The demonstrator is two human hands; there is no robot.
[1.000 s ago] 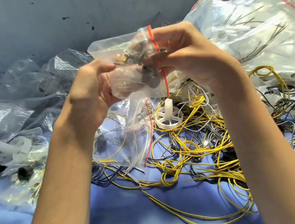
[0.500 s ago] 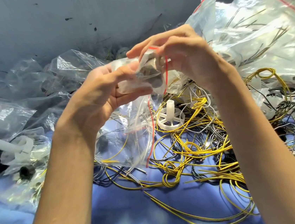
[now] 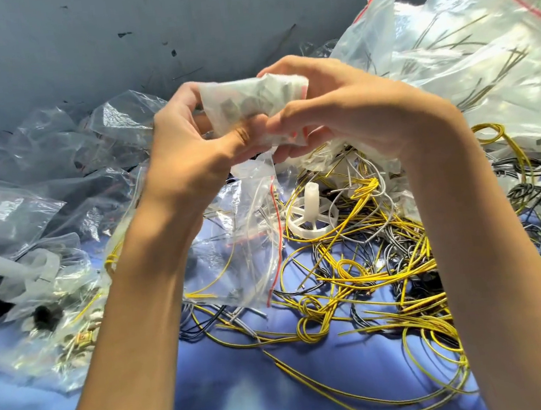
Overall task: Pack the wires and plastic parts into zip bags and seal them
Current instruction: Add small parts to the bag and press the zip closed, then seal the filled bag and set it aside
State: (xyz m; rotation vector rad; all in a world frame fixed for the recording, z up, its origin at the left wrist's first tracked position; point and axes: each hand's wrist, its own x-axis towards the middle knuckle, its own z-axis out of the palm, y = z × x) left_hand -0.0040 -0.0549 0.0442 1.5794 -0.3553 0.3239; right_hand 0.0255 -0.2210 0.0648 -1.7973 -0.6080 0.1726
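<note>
Bright, hard light is flooding in, glaring white off the heap of clear crinkled zip bags (image 3: 481, 56) at upper right. The flat grey wall (image 3: 75, 41) is sitting dimmer. Soft shadows and pale hot patches are mottling the blue table cover (image 3: 250, 392). The small crumpled clear bag (image 3: 250, 96) at centre is smearing with motion blur, while the tangled yellow wires (image 3: 354, 272) are reading sharp. Frame edges are stretching, wide-angle.

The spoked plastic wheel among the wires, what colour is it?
The spoked plastic wheel is milky white; the head view shows it.
</note>
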